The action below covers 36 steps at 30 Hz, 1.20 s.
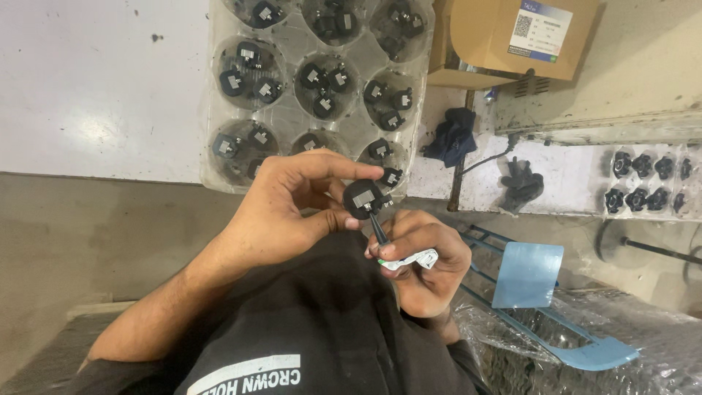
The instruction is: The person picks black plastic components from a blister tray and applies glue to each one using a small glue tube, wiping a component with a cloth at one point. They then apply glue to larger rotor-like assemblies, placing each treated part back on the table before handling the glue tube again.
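Observation:
My left hand (292, 212) pinches a small round black part (363, 199) with a silver square face between thumb and fingers. My right hand (424, 256) grips a thin dark tool (378, 230) whose tip touches the underside of that part; a white paper-wrapped piece (413, 259) also sits in this hand. Both hands are held above my dark-clothed lap, just in front of a clear plastic tray (289, 121) whose round pockets hold several similar black parts.
A cardboard box (504, 33) with a label stands at the back right. A dark cloth (451, 135) and a black glove (521, 183) lie on the white bench. More black knobs (643, 183) sit far right. A blue metal frame (556, 322) lies over plastic wrap.

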Motion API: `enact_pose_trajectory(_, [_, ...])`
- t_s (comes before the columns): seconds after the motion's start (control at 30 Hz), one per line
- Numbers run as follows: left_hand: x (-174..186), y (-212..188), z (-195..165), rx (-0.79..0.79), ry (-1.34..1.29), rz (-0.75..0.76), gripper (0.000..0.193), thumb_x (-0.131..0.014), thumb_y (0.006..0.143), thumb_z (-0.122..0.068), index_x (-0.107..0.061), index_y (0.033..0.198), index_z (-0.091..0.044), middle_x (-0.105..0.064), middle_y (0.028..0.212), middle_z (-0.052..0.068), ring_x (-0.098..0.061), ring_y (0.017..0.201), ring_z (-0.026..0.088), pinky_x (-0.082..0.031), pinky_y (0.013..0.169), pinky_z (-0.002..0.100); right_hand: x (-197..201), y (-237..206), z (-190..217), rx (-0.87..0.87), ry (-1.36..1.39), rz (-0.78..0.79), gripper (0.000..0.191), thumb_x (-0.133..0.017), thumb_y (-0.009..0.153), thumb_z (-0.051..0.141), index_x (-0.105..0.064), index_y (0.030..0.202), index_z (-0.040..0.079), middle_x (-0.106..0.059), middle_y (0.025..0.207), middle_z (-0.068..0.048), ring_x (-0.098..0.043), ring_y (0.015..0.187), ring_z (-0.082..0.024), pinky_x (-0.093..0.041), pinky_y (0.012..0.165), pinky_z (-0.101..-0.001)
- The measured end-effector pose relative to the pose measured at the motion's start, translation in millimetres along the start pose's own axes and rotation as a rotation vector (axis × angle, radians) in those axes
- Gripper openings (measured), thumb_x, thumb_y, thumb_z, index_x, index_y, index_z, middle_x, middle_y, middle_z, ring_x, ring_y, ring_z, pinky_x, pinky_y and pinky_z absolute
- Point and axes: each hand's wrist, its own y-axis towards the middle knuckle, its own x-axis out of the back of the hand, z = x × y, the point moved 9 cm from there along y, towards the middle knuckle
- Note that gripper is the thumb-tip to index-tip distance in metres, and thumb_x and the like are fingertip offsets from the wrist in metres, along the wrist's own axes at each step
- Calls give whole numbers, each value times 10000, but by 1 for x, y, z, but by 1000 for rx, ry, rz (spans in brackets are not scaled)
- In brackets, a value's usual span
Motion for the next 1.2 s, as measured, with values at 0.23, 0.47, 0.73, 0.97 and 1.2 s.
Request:
enact_pose_trajectory(0.23, [3, 0, 6, -32, -13, -1, 480, -720, 839, 158, -706, 1275, -44, -673, 1110, 18, -656, 879, 49, -660, 859, 255, 1, 0, -5, -7, 14, -1, 126, -660, 889, -107, -669, 939, 9, -613, 855, -74, -647, 746, -172, -583, 694, -311])
enact_pose_trajectory(0.47, [-11, 1, 34, 53, -488, 88, 475, -738, 885, 120, -646, 1342, 33, -743, 1065, 63, -703, 985, 121, -604, 895, 294, 2, -5, -10, -21, 97, -24, 54, -688, 956, -26, -659, 989, 5, -619, 901, -85, -650, 783, -176, -581, 731, -314])
enact_pose_trajectory(0.73, [-25, -2, 52, 93, -647, 187, 448, -769, 926, -1, -644, 1355, 35, -750, 1127, 112, -712, 1031, 172, -589, 888, 315, 13, -5, -11, 69, 246, -162, 108, -723, 987, 76, -639, 1013, 12, -602, 896, -87, -608, 822, -170, -586, 739, -345])
enact_pose_trajectory(0.97, [-27, -2, 59, 111, -632, 220, 440, -805, 922, -53, -667, 1332, 26, -750, 1088, 127, -699, 916, 171, -591, 790, 318, 11, -5, -5, 53, 156, -105, 108, -748, 1000, 64, -648, 995, 22, -595, 835, -57, -629, 770, -164, -575, 718, -312])
enact_pose_trajectory(1.2, [-26, -1, 65, 160, -633, 208, 384, -780, 926, -47, -678, 1288, 31, -764, 1072, 133, -717, 900, 171, -609, 748, 317, 14, 0, -5, 46, 105, -63, 81, -719, 982, 2, -644, 994, 28, -606, 831, -62, -612, 766, -145, -526, 778, -296])
